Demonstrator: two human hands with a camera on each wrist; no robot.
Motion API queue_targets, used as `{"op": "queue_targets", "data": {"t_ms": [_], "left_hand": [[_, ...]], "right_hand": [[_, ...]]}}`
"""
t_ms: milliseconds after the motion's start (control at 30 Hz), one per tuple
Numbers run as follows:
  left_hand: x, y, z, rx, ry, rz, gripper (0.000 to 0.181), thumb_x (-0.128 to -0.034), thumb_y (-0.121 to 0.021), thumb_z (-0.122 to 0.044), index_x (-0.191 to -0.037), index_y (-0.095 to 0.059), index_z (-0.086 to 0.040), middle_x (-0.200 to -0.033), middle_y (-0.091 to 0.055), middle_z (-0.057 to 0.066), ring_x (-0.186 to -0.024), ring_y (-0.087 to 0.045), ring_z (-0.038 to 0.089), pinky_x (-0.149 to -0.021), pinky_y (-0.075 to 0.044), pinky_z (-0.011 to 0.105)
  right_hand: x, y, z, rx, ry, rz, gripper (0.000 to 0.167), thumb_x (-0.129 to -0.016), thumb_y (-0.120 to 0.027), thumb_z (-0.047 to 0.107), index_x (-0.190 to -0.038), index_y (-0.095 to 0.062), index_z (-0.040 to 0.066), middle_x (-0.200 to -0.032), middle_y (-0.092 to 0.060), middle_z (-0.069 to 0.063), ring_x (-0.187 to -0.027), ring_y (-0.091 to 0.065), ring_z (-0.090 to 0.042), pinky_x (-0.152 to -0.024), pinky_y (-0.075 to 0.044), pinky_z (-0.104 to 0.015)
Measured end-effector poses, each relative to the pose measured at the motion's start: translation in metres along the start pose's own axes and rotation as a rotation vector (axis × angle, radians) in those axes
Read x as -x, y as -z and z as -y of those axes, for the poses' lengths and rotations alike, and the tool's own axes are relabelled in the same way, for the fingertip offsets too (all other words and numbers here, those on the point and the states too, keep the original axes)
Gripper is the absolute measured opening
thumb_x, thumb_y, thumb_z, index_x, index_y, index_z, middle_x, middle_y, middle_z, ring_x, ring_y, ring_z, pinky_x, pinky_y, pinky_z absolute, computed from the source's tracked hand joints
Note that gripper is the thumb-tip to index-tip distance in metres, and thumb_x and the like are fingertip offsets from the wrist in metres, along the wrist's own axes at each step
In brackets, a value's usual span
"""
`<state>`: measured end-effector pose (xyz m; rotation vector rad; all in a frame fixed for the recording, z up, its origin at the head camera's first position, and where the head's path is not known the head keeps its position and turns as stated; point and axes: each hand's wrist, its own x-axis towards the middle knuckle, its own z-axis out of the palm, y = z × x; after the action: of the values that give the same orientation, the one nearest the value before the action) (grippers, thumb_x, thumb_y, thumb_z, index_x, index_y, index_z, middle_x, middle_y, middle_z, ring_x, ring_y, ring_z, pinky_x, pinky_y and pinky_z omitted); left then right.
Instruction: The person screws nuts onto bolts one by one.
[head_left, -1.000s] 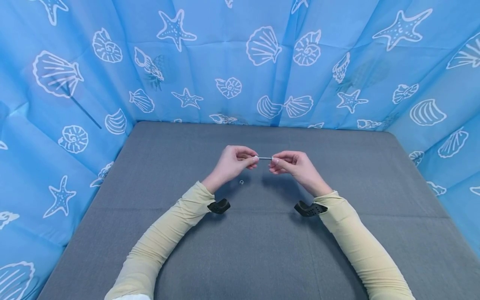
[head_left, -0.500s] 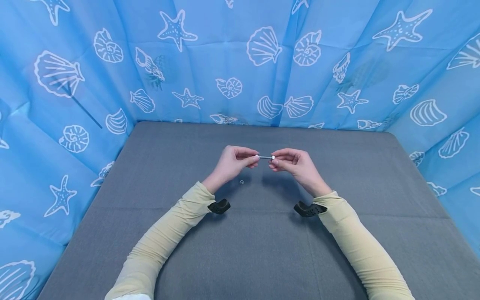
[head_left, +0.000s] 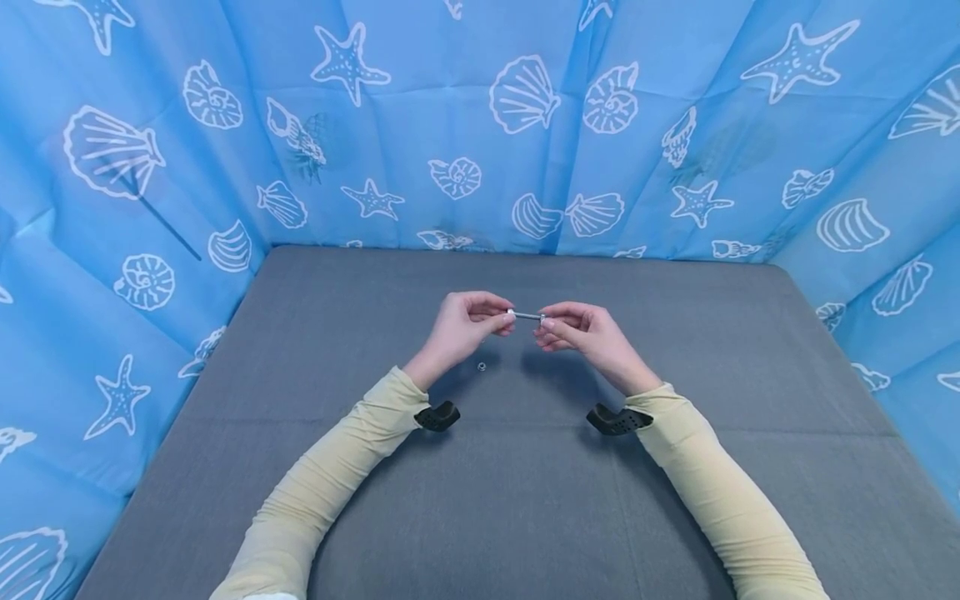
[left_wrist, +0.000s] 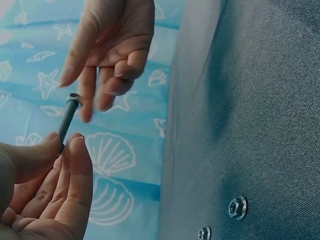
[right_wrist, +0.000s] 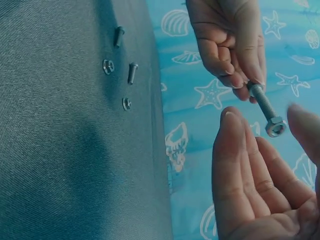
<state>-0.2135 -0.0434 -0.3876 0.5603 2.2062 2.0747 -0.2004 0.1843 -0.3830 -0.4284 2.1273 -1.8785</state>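
My left hand (head_left: pixel 463 323) pinches the head end of a metal bolt (head_left: pixel 527 316) between thumb and fingers above the table. In the left wrist view the bolt (left_wrist: pixel 67 120) slants upward, with a hex nut (left_wrist: pixel 73 99) on its far end. Around that nut (right_wrist: pixel 275 127), the thumb and fingers of my right hand (right_wrist: pixel 265 195) are spread apart in the right wrist view, with a gap on either side. From the head, the right hand (head_left: pixel 581 329) appears close beside the nut. The left fingers hide the bolt head.
A loose flange nut (head_left: pixel 482 367) lies on the grey table (head_left: pixel 525 500). Two more bolts, one bolt (right_wrist: pixel 119 37) and another bolt (right_wrist: pixel 132 73), lie beside two nuts in the right wrist view. A blue shell-print curtain (head_left: pixel 420 125) surrounds the table's back and sides.
The right thumb and fingers have shifted slightly about the nut end of the bolt. The left hand keeps its grip, and the bolt now tilts slightly down to the right.
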Motion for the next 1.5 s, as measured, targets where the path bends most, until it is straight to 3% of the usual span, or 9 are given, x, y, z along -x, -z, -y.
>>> {"op": "queue_targets", "data": {"t_ms": [167, 333, 567, 733, 833, 1033, 1200, 1400, 1500], "left_hand": [[0.0008, -0.0012, 0.0009, 0.012, 0.015, -0.006, 0.013, -0.0872, -0.07, -0.004, -0.097, -0.069, 0.005, -0.086, -0.07, 0.02, -0.077, -0.07, 0.028, -0.072, -0.06, 0.042], [0.0025, -0.0036, -0.0015, 0.014, 0.005, 0.005, 0.015, -0.0874, -0.069, -0.003, -0.098, -0.069, 0.007, -0.087, -0.069, 0.021, -0.078, -0.07, 0.033, -0.074, -0.057, 0.052], [0.002, -0.0045, -0.0008, 0.025, -0.009, 0.003, 0.017, -0.0875, -0.069, -0.002, -0.098, -0.067, 0.011, -0.087, -0.069, 0.022, -0.079, -0.069, 0.037, -0.074, -0.057, 0.051], [0.0025, -0.0039, -0.0007, 0.018, -0.004, -0.001, 0.014, -0.0875, -0.069, -0.002, -0.097, -0.069, 0.007, -0.087, -0.07, 0.021, -0.079, -0.069, 0.034, -0.074, -0.058, 0.05], [0.0032, -0.0039, 0.0002, 0.013, 0.0, -0.003, 0.012, -0.0873, -0.07, -0.004, -0.096, -0.069, 0.005, -0.087, -0.07, 0.02, -0.079, -0.07, 0.033, -0.073, -0.058, 0.048], [0.0053, -0.0045, 0.0009, 0.001, 0.0, -0.007, 0.01, -0.0876, -0.069, -0.003, -0.095, -0.07, 0.003, -0.083, -0.071, 0.011, -0.077, -0.07, 0.029, -0.069, -0.06, 0.039], [0.0063, -0.0047, 0.0015, -0.002, -0.006, -0.007, 0.011, -0.0876, -0.069, -0.004, -0.096, -0.07, 0.004, -0.085, -0.071, 0.015, -0.075, -0.071, 0.024, -0.067, -0.06, 0.033], [0.0059, -0.0052, 0.0019, -0.012, 0.019, 0.008, 0.019, -0.0877, -0.07, -0.007, -0.099, -0.068, 0.007, -0.089, -0.07, 0.02, -0.078, -0.07, 0.027, -0.069, -0.06, 0.035], [0.0053, -0.0054, 0.0017, -0.021, 0.032, 0.006, 0.018, -0.0881, -0.069, -0.005, -0.1, -0.068, 0.008, -0.088, -0.071, 0.018, -0.081, -0.07, 0.032, -0.072, -0.06, 0.039]], "right_hand": [[0.0007, 0.0002, 0.0002, -0.041, 0.052, 0.003, 0.033, -0.091, -0.065, 0.006, -0.12, -0.055, -0.005, -0.106, -0.065, -0.026, -0.094, -0.067, -0.032, -0.087, -0.05, -0.057], [-0.0007, -0.0005, -0.0001, -0.021, 0.048, -0.017, 0.034, -0.092, -0.066, 0.01, -0.116, -0.055, -0.012, -0.103, -0.065, -0.028, -0.09, -0.068, -0.029, -0.085, -0.052, -0.053], [-0.001, 0.0001, 0.0002, 0.031, 0.017, -0.015, 0.031, -0.092, -0.066, 0.016, -0.114, -0.059, -0.005, -0.104, -0.064, -0.028, -0.09, -0.069, -0.027, -0.082, -0.056, -0.046], [-0.0002, 0.0016, 0.0009, -0.025, 0.068, -0.021, 0.031, -0.091, -0.066, 0.007, -0.117, -0.056, -0.005, -0.105, -0.064, -0.029, -0.092, -0.068, -0.031, -0.085, -0.052, -0.054], [-0.0002, 0.0017, 0.0004, -0.026, 0.071, -0.029, 0.029, -0.091, -0.067, 0.008, -0.114, -0.058, -0.007, -0.102, -0.066, -0.025, -0.091, -0.068, -0.033, -0.085, -0.05, -0.057], [0.0003, 0.001, -0.0012, 0.045, 0.024, -0.046, 0.032, -0.093, -0.066, 0.021, -0.11, -0.062, -0.006, -0.099, -0.067, -0.024, -0.086, -0.069, -0.026, -0.08, -0.057, -0.046], [0.0027, 0.002, -0.0026, 0.005, 0.053, -0.021, 0.033, -0.092, -0.066, 0.012, -0.118, -0.055, -0.005, -0.103, -0.067, -0.023, -0.09, -0.069, -0.026, -0.085, -0.052, -0.055], [0.0022, 0.0024, -0.0043, 0.007, 0.068, -0.016, 0.033, -0.092, -0.065, 0.012, -0.114, -0.056, -0.011, -0.101, -0.066, -0.025, -0.089, -0.069, -0.028, -0.085, -0.05, -0.057], [0.0021, 0.0021, -0.0052, 0.041, 0.055, -0.029, 0.031, -0.093, -0.065, 0.018, -0.112, -0.06, -0.007, -0.1, -0.066, -0.025, -0.087, -0.069, -0.026, -0.084, -0.053, -0.055]]}}
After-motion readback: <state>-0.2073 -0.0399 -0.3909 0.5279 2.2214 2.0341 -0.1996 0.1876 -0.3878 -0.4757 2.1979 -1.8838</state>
